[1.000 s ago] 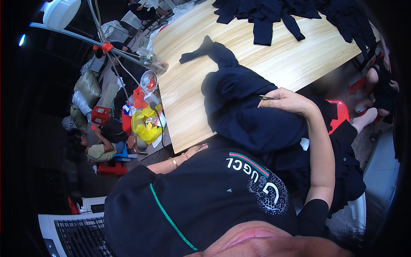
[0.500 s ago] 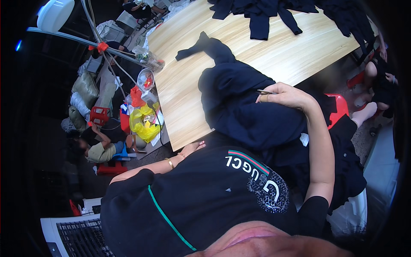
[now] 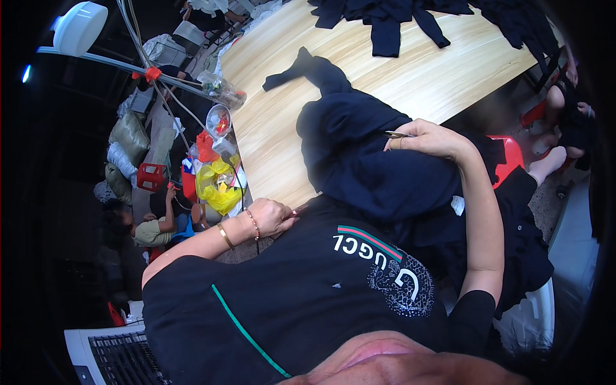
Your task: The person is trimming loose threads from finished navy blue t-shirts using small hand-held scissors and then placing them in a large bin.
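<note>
Wooden desk point(image 3: 410, 83), dark navy garment point(image 3: 378, 167) draped over its near edge into lap. Right hand point(image 3: 427, 136) curled on garment, pinching small metal snips point(image 3: 399, 135). Left hand point(image 3: 274, 217) closed at desk edge, grip contents unclear.

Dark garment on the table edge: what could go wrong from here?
The right hand holds a small metal tool over the dark garment; its tip could snag or nick the cloth. Much of the garment hangs off the wooden table into the lap, so it may slide off. The left hand sits at the edge, not pinning it.
</note>
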`<act>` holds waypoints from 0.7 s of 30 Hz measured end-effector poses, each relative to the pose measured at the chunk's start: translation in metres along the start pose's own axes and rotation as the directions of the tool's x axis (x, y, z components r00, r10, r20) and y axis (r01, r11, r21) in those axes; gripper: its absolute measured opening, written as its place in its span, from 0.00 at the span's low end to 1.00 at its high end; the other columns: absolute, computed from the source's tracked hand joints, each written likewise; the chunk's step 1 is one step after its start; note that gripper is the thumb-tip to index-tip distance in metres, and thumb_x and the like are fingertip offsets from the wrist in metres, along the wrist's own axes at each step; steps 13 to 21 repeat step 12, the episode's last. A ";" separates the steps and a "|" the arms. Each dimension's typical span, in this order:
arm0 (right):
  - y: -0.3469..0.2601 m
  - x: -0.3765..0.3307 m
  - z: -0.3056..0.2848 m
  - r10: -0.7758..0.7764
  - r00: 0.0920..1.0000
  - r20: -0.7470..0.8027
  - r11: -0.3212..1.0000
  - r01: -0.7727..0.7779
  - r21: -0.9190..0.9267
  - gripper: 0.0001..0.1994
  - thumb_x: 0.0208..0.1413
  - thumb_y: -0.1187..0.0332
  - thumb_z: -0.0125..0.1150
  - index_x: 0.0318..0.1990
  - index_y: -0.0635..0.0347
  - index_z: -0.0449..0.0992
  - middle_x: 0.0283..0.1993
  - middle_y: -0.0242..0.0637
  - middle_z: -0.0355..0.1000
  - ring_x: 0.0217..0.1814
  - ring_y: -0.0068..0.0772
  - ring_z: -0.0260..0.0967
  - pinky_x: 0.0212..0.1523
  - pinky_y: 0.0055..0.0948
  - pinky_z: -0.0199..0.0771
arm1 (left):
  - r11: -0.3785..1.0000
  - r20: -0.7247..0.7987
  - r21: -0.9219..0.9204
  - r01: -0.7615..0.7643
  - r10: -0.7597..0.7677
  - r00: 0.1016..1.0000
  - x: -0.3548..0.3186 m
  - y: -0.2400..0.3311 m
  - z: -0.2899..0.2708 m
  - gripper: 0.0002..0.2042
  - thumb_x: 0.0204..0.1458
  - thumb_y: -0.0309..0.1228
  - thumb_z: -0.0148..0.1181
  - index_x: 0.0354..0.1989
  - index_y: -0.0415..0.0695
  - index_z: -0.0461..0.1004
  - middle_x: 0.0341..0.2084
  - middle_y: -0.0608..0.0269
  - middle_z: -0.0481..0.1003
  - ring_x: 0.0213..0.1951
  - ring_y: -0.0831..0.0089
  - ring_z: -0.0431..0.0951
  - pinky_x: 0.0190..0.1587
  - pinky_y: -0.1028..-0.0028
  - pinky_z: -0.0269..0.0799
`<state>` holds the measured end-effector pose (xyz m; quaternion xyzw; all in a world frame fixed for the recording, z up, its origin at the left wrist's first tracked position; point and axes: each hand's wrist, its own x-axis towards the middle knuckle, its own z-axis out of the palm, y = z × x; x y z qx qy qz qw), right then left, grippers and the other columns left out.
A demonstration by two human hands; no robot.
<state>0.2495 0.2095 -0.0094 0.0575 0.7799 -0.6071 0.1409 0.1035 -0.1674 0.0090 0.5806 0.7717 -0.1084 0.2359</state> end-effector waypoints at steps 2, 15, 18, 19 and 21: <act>0.000 -0.001 0.000 0.002 1.000 -0.001 1.000 -0.002 0.009 0.13 0.56 0.65 0.54 0.40 0.64 0.80 0.36 0.36 0.78 0.39 0.25 0.73 0.48 0.21 0.70 | 0.996 -0.021 0.019 -0.091 0.092 0.996 0.001 0.007 -0.031 0.17 0.54 0.41 0.56 0.20 0.40 0.73 0.17 0.54 0.73 0.22 0.56 0.76 0.26 0.62 0.71; -0.003 -0.002 0.003 -0.015 0.999 -0.049 0.999 0.017 0.041 0.12 0.56 0.62 0.57 0.40 0.61 0.81 0.38 0.37 0.77 0.42 0.26 0.72 0.50 0.24 0.69 | 0.981 -0.224 -0.154 -0.117 0.081 0.971 -0.003 0.009 -0.158 0.20 0.52 0.42 0.57 0.15 0.40 0.72 0.10 0.52 0.67 0.17 0.55 0.71 0.21 0.62 0.65; -0.003 -0.002 0.003 -0.015 0.999 -0.049 0.999 0.017 0.041 0.12 0.56 0.62 0.57 0.40 0.61 0.81 0.38 0.37 0.77 0.42 0.26 0.72 0.50 0.24 0.69 | 0.981 -0.224 -0.154 -0.117 0.081 0.971 -0.003 0.009 -0.158 0.20 0.52 0.42 0.57 0.15 0.40 0.72 0.10 0.52 0.67 0.17 0.55 0.71 0.21 0.62 0.65; -0.003 -0.002 0.003 -0.015 0.999 -0.049 0.999 0.017 0.041 0.12 0.56 0.62 0.57 0.40 0.61 0.81 0.38 0.37 0.77 0.42 0.26 0.72 0.50 0.24 0.69 | 0.981 -0.224 -0.154 -0.117 0.081 0.971 -0.003 0.009 -0.158 0.20 0.52 0.42 0.57 0.15 0.40 0.72 0.10 0.52 0.67 0.17 0.55 0.71 0.21 0.62 0.65; -0.003 -0.002 0.003 -0.015 0.999 -0.049 0.999 0.017 0.041 0.12 0.56 0.62 0.57 0.40 0.61 0.81 0.38 0.37 0.77 0.42 0.26 0.72 0.50 0.24 0.69 | 0.981 -0.224 -0.154 -0.117 0.081 0.971 -0.003 0.009 -0.158 0.20 0.52 0.42 0.57 0.15 0.40 0.72 0.10 0.52 0.67 0.17 0.55 0.71 0.21 0.62 0.65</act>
